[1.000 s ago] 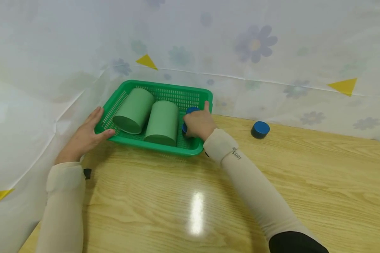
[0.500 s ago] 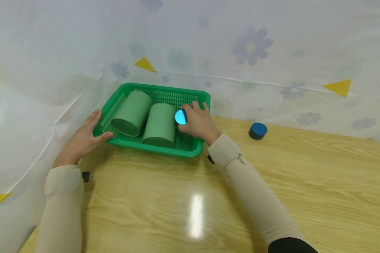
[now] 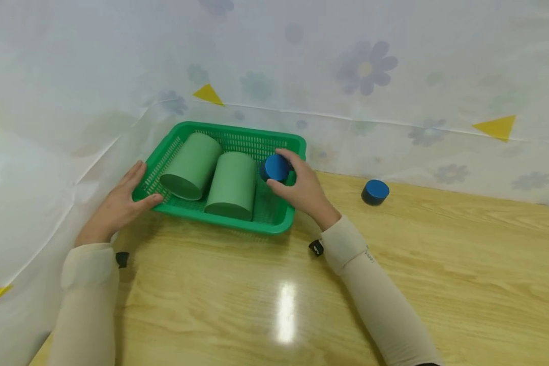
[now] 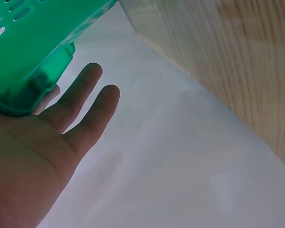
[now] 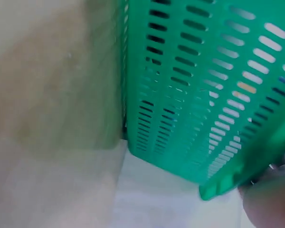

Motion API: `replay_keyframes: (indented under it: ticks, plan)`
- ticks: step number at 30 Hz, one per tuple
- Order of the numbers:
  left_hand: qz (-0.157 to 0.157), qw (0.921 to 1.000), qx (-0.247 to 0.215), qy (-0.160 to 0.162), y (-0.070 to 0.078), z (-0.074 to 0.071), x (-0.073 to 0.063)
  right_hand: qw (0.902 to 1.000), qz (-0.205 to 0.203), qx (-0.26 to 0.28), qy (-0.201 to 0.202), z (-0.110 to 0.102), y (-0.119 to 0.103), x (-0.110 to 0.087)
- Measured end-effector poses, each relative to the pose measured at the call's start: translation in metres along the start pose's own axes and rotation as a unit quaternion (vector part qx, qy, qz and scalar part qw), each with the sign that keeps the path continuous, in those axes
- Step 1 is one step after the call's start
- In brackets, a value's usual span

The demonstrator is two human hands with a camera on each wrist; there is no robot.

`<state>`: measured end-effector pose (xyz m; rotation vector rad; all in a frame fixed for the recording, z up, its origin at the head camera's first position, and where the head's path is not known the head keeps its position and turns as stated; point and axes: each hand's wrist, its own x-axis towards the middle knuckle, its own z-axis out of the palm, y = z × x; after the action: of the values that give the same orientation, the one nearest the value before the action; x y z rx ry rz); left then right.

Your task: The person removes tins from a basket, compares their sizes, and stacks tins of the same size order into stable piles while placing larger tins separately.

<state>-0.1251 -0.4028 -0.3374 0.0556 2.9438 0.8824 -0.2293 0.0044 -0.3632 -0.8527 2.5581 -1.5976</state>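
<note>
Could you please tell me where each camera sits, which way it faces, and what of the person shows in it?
Head: worn on the head, looking forward and down at the green basket and wooden table; the left hand, right hand and both sleeves show.
Left wrist: worn there, facing past the palm towards the basket and white sheet; palm and fingers show.
Right wrist: worn there, facing the basket's slotted side; a blurred bit of hand shows, lower right.
Shared: both wrist views show the basket.
</note>
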Motion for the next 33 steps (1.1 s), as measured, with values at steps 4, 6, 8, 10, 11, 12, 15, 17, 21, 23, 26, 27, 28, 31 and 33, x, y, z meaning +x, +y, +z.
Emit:
replay_keyframes:
  ticks: [4, 6, 8, 10, 11, 12, 15, 17, 21, 23, 26, 27, 28, 31, 33]
  plan:
    - [0.002, 1.0000, 0.000, 0.005, -0.005, -0.008, -0.005, 0.9968, -0.018, 0.070, 0.033, -0.008, -0.004, -0.007]
    - [0.002, 1.0000, -0.001, 0.010, -0.010, -0.010, -0.009, 0.9945, -0.035, 0.087, 0.046, -0.013, -0.007, -0.007]
    - [0.001, 0.9999, -0.006, 0.011, -0.014, -0.011, -0.014, 0.9922, -0.041, 0.104, 0.055, -0.019, -0.008, -0.008]
    - [0.000, 0.9999, -0.009, 0.013, -0.017, -0.011, -0.018, 0.9908, -0.040, 0.111, 0.066, -0.025, -0.005, -0.010]
    - [-0.002, 0.9999, -0.010, 0.013, -0.019, -0.012, -0.020, 0.9907, -0.039, 0.109, 0.072, -0.028, -0.002, -0.011]
    - [-0.004, 0.9998, -0.011, 0.013, -0.019, -0.012, -0.022, 0.9904, -0.036, 0.109, 0.078, -0.031, 0.000, -0.013]
    - [-0.008, 0.9998, -0.013, 0.011, -0.021, -0.015, -0.023, 0.9896, -0.023, 0.107, 0.093, -0.043, 0.009, -0.019]
    - [-0.009, 0.9999, -0.011, 0.009, -0.021, -0.016, -0.023, 0.9891, -0.012, 0.104, 0.104, -0.052, 0.014, -0.024]
    - [-0.011, 0.9999, -0.011, 0.003, -0.022, -0.017, -0.022, 0.9886, 0.007, 0.090, 0.121, -0.069, 0.025, -0.033]
    - [-0.012, 0.9998, -0.013, 0.003, -0.022, -0.017, -0.022, 0.9889, 0.016, 0.078, 0.125, -0.078, 0.030, -0.039]
    - [-0.012, 0.9998, -0.014, 0.003, -0.022, -0.016, -0.022, 0.9893, 0.032, 0.057, 0.130, -0.090, 0.039, -0.049]
    - [-0.012, 0.9998, -0.015, 0.003, -0.022, -0.016, -0.022, 0.9892, 0.039, 0.051, 0.132, -0.094, 0.042, -0.053]
    - [-0.011, 0.9998, -0.016, 0.004, -0.022, -0.016, -0.022, 0.9889, 0.045, 0.045, 0.134, -0.098, 0.044, -0.056]
    - [-0.011, 0.9998, -0.018, 0.005, -0.022, -0.016, -0.022, 0.9872, 0.061, 0.028, 0.145, -0.109, 0.050, -0.064]
    - [-0.010, 0.9997, -0.020, 0.006, -0.021, -0.017, -0.023, 0.9858, 0.069, 0.020, 0.152, -0.116, 0.053, -0.068]
